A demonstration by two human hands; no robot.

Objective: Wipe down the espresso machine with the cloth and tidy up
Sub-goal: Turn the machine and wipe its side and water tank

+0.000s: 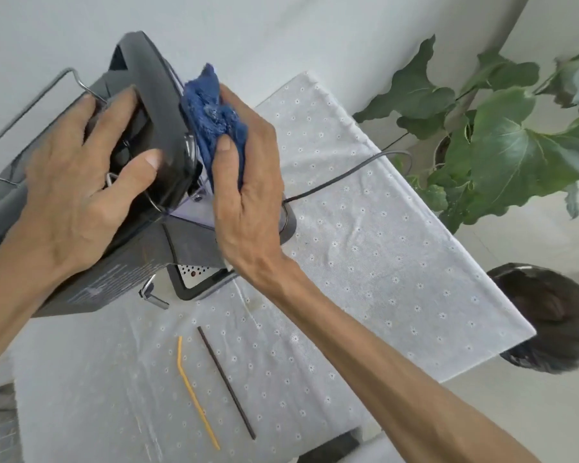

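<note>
A dark grey espresso machine (154, 95) stands at the table's far left, seen from above, with a wire rail around its top. My left hand (81, 182) lies flat on the machine's top, fingers spread, steadying it. My right hand (248, 195) presses a crumpled blue cloth (211, 108) against the machine's right side, thumb over the cloth. The drip tray's perforated metal plate (193, 274) shows below the machine's front.
A white flowered tablecloth (365, 245) covers the table. A yellow straw (194, 392) and a black straw (226, 382) lie near the front. The black power cord (348, 172) runs right toward a leafy plant (502, 135). A dark round bin (555, 315) stands beyond the table's right edge.
</note>
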